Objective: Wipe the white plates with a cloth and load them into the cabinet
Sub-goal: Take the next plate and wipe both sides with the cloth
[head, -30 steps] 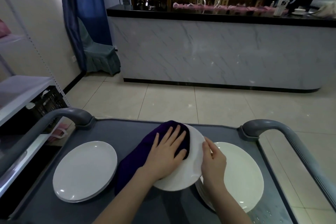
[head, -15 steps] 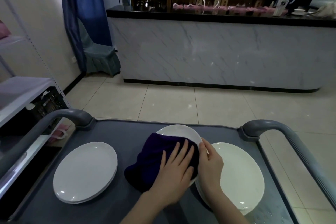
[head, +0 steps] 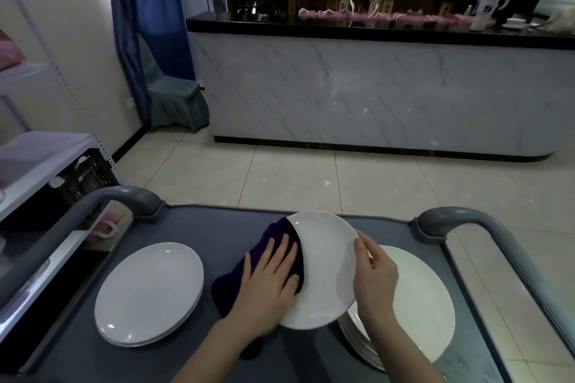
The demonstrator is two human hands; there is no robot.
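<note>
One plate (head: 326,270) is being wiped, and the stroke has shifted; half a second ago the dark purple cloth (head: 231,281) covered the plate's near middle, and now the left hand (head: 273,277) has drawn it toward the left edge, baring a white crescent beside the right hand (head: 375,277); wiping looks part-way done, with loading into the cabinet not yet begun; the left hand lies flat, fingers spread, pressing the cloth down; the right hand pinches the plate's right rim, thumb on top; the plate's edge overlaps the stack (head: 417,298) under the right hand; it looks glossy, round, plain white, unmarked; a second stack (head: 149,292) lies left of the left hand, well apart.
</note>
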